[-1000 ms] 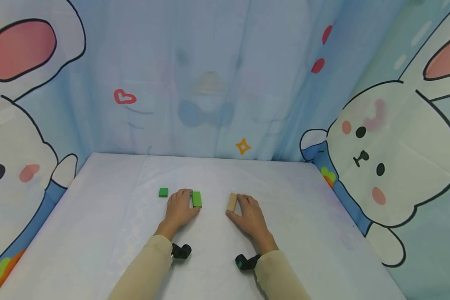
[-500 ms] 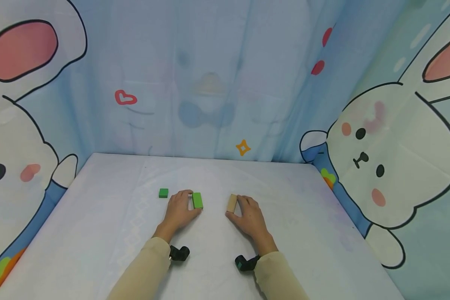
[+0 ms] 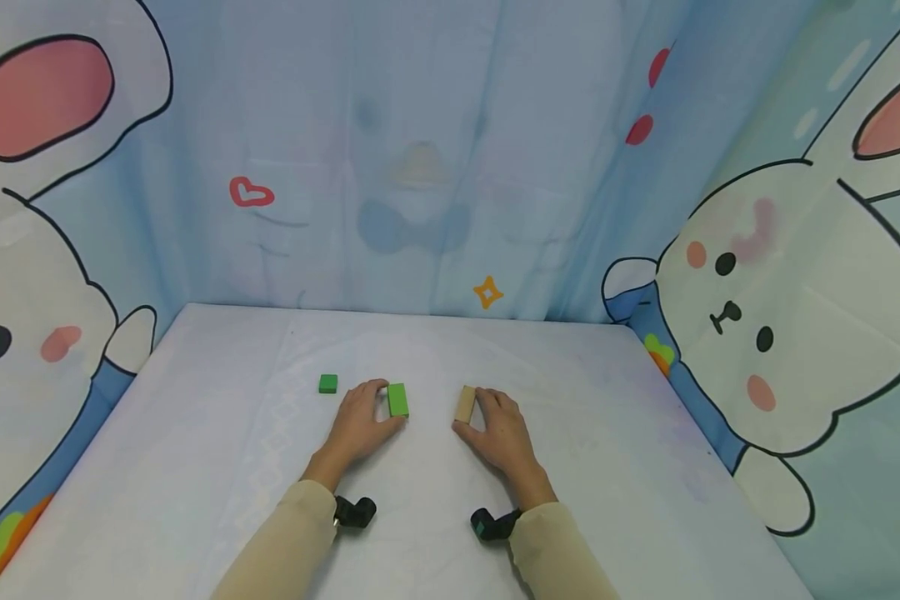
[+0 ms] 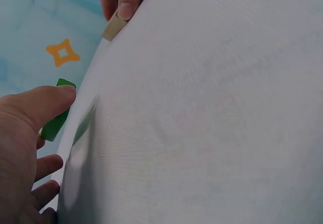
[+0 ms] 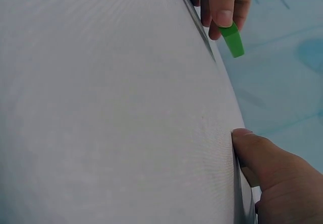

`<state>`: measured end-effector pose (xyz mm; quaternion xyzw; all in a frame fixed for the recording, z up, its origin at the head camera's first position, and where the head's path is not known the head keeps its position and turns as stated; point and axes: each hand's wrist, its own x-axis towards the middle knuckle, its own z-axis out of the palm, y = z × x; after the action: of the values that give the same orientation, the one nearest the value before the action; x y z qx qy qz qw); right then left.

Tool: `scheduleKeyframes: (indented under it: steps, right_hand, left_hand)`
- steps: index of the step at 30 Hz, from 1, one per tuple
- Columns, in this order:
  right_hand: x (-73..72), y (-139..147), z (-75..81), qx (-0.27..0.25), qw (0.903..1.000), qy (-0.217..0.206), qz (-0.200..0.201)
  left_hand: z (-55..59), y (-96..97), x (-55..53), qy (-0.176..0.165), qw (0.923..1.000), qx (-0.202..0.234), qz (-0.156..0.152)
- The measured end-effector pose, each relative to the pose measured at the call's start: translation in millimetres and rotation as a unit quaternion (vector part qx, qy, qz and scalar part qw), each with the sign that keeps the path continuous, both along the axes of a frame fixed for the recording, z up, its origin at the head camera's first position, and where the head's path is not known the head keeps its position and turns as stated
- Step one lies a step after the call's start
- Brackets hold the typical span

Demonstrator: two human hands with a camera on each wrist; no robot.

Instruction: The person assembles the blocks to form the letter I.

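My left hand (image 3: pixel 358 423) pinches a light green rectangular block (image 3: pixel 397 400) by its ends, between thumb and fingertips. In the left wrist view the green block (image 4: pixel 55 124) appears lifted off the cloth, with a shadow beneath. To its right, across a gap, my right hand (image 3: pixel 504 432) grips a plain wooden rectangular block (image 3: pixel 464 404), thumb at the near end and fingers at the far end. That wooden block (image 4: pixel 114 29) looks to be down at the table surface. A small darker green block (image 3: pixel 328 383) lies left of my left hand, touched by neither hand.
A white cloth covers the table (image 3: pixel 435 542). Behind its far edge hangs a blue curtain (image 3: pixel 307 125) printed with cartoon rabbits. A black wrist camera (image 3: pixel 356 512) sticks out from the left sleeve, another black camera (image 3: pixel 493 525) from the right.
My left hand has shifted slightly to the right with the light green block, so the gap to the wooden block is a little narrower. The right hand holds its place.
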<state>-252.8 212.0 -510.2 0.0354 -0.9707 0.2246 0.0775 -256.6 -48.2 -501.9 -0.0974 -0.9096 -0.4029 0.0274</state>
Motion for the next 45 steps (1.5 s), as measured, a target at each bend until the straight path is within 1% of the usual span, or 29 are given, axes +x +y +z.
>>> scheduleKeyframes:
  steps: [5, 11, 14, 22, 26, 32, 37, 39, 43, 45]
  right_hand:
    - [-0.6, -1, -0.5, 0.002, 1.0, 0.003, -0.001]
    - [-1.5, -2, -0.3, 0.0, 1.0, 0.007, -0.001]
    - [-1.8, -3, 0.0, -0.003, 1.0, 0.006, -0.001]
    - [-1.3, -4, -0.2, -0.006, 1.0, 0.005, -0.003]
    - [-1.7, -3, -1.6, -0.008, 1.0, 0.004, -0.001]
    - [-5.1, -1, -4.0, 0.0, 1.0, 0.002, 0.0]
    - [-5.5, 0, -3.6, 0.003, 0.9999, 0.014, 0.004]
    - [-5.2, 0, -3.2, -0.002, 0.9999, 0.01, 0.005]
    - [-5.1, 0, -4.0, -0.008, 1.0, -0.003, 0.001]
    - [-5.1, 1, -5.1, -0.005, 1.0, -0.001, 0.0]
  left_hand:
    - [1.5, 0.0, 5.1, -0.002, 0.9997, 0.022, -0.006]
    - [0.3, -0.7, 9.7, 0.0, 0.9994, 0.03, -0.017]
    - [-0.8, -1.2, 11.2, 0.0, 0.9994, 0.028, -0.021]
    - [2.7, -2.0, 19.9, -0.001, 0.9989, 0.029, -0.036]
    - [3.0, -1.6, 24.6, -0.001, 0.9987, 0.023, -0.045]
    - [1.9, -1.2, 28.9, 0.002, 0.9983, 0.011, -0.058]
    - [2.1, -1.4, 33.2, 0.009, 0.9976, 0.011, -0.067]
    - [1.8, -1.6, 35.5, 0.014, 0.9974, 0.008, -0.07]
    - [1.2, -1.1, 39.1, 0.008, 0.9974, 0.008, -0.071]
    - [0.8, -0.7, 40.6, 0.005, 0.9973, 0.009, -0.072]
